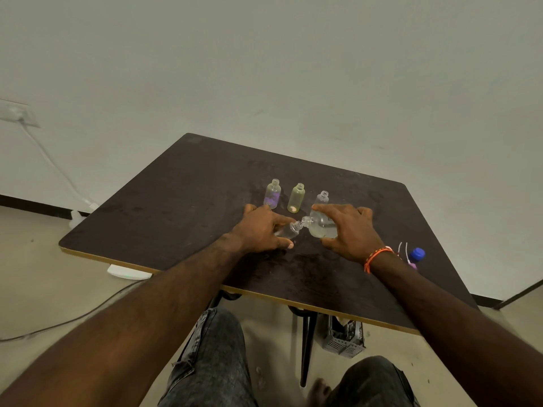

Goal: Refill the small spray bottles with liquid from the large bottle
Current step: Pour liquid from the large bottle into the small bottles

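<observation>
The left hand [260, 229] is wrapped around a small clear bottle [289, 230], holding it tilted just above the dark surface [182, 207] with its open neck pointing toward the right hand. The right hand [349, 230] grips the large bottle [321, 227] from above, fingers spread over its body, and tips it on its side so its mouth meets the mouth of the small bottle. Pale liquid sits in the lower part of the large bottle.

Behind the large bottle stand three more small bottles, all upright and uncapped: a purple-tinted bottle [273, 195] farthest to its left, a yellowish bottle [296, 198] in the middle, and a clear one [322, 198] directly behind it, partly hidden by the right fingers. They stand near one another without touching.

To the right of the large bottle, past the right wrist with its orange band [377, 257], a blue cap [417, 254] lies near the edge of the surface, with thin white tubes [403, 249] just beside it.
</observation>
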Motion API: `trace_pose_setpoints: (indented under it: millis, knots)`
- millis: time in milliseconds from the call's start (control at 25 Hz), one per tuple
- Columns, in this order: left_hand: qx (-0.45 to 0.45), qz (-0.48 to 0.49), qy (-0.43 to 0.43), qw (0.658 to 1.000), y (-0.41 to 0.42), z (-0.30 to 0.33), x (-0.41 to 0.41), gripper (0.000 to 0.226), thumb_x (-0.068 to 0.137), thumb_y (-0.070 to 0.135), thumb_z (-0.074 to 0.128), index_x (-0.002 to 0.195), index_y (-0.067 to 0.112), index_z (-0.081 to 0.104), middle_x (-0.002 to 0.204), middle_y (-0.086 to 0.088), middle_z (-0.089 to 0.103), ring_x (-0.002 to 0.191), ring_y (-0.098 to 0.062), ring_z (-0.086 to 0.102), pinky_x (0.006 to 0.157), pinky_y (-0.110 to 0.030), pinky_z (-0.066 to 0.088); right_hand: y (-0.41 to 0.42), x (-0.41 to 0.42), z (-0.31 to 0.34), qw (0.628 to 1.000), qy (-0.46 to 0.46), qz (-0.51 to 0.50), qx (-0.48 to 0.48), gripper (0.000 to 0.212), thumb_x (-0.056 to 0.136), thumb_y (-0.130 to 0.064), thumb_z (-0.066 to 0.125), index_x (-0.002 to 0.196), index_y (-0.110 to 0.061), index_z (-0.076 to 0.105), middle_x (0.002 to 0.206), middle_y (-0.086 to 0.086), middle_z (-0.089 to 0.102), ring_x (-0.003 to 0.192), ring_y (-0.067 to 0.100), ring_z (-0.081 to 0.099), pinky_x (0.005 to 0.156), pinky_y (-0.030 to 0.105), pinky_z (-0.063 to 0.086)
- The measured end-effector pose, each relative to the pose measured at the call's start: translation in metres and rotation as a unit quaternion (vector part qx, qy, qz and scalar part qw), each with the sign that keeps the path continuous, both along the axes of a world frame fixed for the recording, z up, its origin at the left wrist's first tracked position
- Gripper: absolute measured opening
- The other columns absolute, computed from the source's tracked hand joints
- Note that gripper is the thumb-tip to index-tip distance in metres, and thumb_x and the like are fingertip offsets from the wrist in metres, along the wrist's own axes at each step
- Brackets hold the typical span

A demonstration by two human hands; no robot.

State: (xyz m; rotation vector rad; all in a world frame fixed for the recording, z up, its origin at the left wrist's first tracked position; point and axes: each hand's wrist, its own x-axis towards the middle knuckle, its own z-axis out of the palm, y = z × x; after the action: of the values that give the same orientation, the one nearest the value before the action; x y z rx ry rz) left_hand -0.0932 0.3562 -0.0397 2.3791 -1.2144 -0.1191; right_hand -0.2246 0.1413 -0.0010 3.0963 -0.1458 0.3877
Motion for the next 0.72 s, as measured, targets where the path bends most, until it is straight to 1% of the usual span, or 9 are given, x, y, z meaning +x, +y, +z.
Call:
trace_pose_setpoints:
  millis: [80,280,400,720]
  knots:
    - [-0.004,0.002,-0.002,1.0,-0.001,0.0,0.001,0.066,0.087,0.062,0.075,0.146,0.041,0.057,0.114,0.009,0.071,0.127,-0.014,0.049,0.112,-0.043,0.025,-0.001,0.0,0.001,1.0,0.002,-0.001,-0.002,0.076,0.08,-0.041,0.073,0.147,-0.042,0.039,0.151,-0.005,0.048,0.136,0.021,0.042,0.105,0.047,0.022]
    - [0.003,-0.001,-0.007,1.0,-0.003,-0.003,0.005,0.067,0.087,0.063,0.073,0.148,0.042,0.056,0.117,0.007,0.071,0.126,-0.015,0.047,0.11,-0.043,0.025,0.0,0.0,0.002,1.0,-0.002,0.0,-0.001,0.075,0.081,-0.041,0.073,0.148,-0.041,0.039,0.151,-0.004,0.048,0.137,0.021,0.042,0.106,0.047,0.021]
    - [-0.001,-0.002,0.001,1.0,-0.004,-0.006,0.007,0.067,0.086,0.064,0.073,0.147,0.042,0.056,0.115,0.008,0.07,0.125,-0.014,0.048,0.109,-0.043,0.025,0.0,-0.001,0.001,1.0,0.003,-0.001,-0.003,0.075,0.082,-0.042,0.074,0.148,-0.041,0.039,0.151,-0.004,0.048,0.137,0.021,0.042,0.107,0.048,0.022]
    - [-0.011,-0.001,-0.009,1.0,-0.009,-0.013,0.01,0.068,0.085,0.066,0.074,0.146,0.043,0.057,0.113,0.009,0.074,0.122,-0.014,0.052,0.109,-0.044,0.028,-0.002,-0.002,0.002,1.0,0.003,-0.004,-0.009,0.074,0.08,-0.041,0.072,0.147,-0.043,0.04,0.15,-0.006,0.049,0.135,0.02,0.043,0.104,0.047,0.022]
